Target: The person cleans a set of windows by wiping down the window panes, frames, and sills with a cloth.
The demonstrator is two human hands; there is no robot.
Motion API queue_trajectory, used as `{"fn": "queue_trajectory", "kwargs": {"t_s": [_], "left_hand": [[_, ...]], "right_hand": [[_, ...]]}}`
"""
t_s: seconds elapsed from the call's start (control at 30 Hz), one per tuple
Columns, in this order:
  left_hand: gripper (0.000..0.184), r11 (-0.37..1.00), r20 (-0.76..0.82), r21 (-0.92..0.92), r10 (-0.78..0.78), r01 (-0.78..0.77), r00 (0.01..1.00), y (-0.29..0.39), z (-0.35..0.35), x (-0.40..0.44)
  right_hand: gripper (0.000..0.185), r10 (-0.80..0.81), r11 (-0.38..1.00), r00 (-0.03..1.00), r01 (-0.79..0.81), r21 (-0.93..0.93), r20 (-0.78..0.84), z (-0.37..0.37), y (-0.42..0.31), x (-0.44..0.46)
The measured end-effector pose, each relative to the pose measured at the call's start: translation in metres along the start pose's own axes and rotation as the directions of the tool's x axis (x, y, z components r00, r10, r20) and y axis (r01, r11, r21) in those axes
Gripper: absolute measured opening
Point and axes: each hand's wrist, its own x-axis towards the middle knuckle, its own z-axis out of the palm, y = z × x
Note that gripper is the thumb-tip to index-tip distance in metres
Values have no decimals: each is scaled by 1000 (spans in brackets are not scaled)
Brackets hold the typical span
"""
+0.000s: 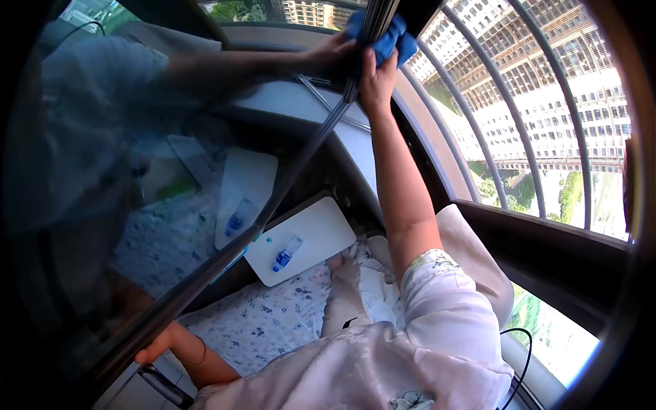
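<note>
High on the dark frame (305, 160): blue cloth (397, 42), bunched in the right hand (378, 83), fingers closed on it. Judged light, soft, limp; best held by its gathered middle. Left hand (167, 342) low at the frame, fingers mostly hidden; grip cannot be told.

From here I see a crumpled blue cloth (398, 48), white fabric bedding (270, 318) with grey-blue leaves, a white rectangular tabletop (321, 236), a clear, blue-labelled plastic bottle (288, 253) and a pale, green-trimmed fabric sleeve (441, 290).

The bottle (288, 253) is on the table (321, 229), left of the cloth (396, 44).
</note>
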Motion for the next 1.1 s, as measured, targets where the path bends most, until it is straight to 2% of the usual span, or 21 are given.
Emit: {"fn": "queue_trajectory", "kwargs": {"t_s": [0.07, 0.1, 0.2, 0.3, 0.33, 0.4, 0.43, 0.47, 0.5, 0.6, 0.67, 0.7, 0.73, 0.8, 0.83, 0.87, 0.9, 0.93, 1.0, 1.07, 1.1], "left_hand": [[59, 999, 33, 27, 30, -31, 999, -5, -6, 0], [60, 999, 45, 17, 43, -44, 998, -6, -7, 0], [61, 975, 42, -220, -17, 25, 999, -14, -15, -8], [62, 957, 21, -287, -20, 25, 1000, -23, -23, -16], [61, 959, 48, -283, -13, 26, 999, -25, -27, -17], [58, 962, 100, -273, 0, 27, 995, -29, -35, -19], [57, 958, 121, -285, -5, 40, 993, -27, -32, -16], [56, 970, 116, -242, -6, 34, 993, -27, -35, -16], [55, 980, 111, -198, -7, 29, 994, -28, -38, -17], [55, 963, 74, -265, -31, 50, 997, -16, -19, -9], [56, 959, 78, -283, -8, 30, 997, -19, -17, -7], [56, 969, 84, -246, 5, 16, 996, -21, -19, -7], [56, 979, 87, -204, 15, 3, 996, -22, -23, -9], [60, 978, 108, -205, -26, 47, 994, -27, -43, -22], [61, 995, 77, -98, -27, 35, 997, -34, -52, -28], [62, 999, 51, -40, -25, 27, 998, -35, -49, -28], [64, 1000, 24, 19, -23, 23, 999, -36, -46, -29], [65, 999, 1, 30, -29, 29, 1000, -30, -31, -27], [72, 992, 7, 40, -117, 116, 993, -34, -35, -36], [79, 973, -3, 24, -228, 228, 974, -31, -31, -40], [82, 956, -16, 2, -294, 294, 956, -26, -25, -40]], "right_hand": [[69, 187, 982, 977, -183, -45, 99, 1, 72, -38], [69, 215, 976, 971, -209, -63, 110, 4, 112, -50], [70, 381, 921, 895, -346, -178, 231, -14, 95, -44], [71, 533, 846, 843, -532, -33, 71, 2, 60, -53], [65, 496, 867, 868, -497, -41, -27, 13, 15, -57], [43, 227, 974, 973, -227, -8, -38, 17, -58, -52], [53, 168, 973, 969, -193, 127, 180, -5, -103, -39], [50, 43, 983, 982, -75, 170, 184, -16, -135, -30], [49, -164, 968, 976, 132, 214, 141, -17, -154, -21], [34, -211, 965, 974, 221, 144, -80, 3, -185, -30], [40, -373, 926, 923, 363, -105, -93, 12, -141, -49], [33, -285, 958, 950, 280, -61, -124, 18, -125, -69], [34, -65, 998, 996, 63, -28, -60, 19, -104, -96], [42, 327, 945, 945, -327, -13, -6, 28, -68, -149], [52, 593, 805, 803, -591, -55, 63, 31, -45, -173], [51, 788, 567, 578, -816, 113, 213, 35, 6, -203], [51, 865, 236, 303, -949, 209, 400, 41, 38, -222], [60, 892, 415, 407, -910, -1, 197, 49, 11, -229], [55, 822, 511, 545, -834, 206, 167, 42, -75, -206], [46, 550, 745, 800, -599, 294, 240, 17, -173, -166], [42, 341, 840, 915, -400, 366, 217, 9, -216, -146]]}}
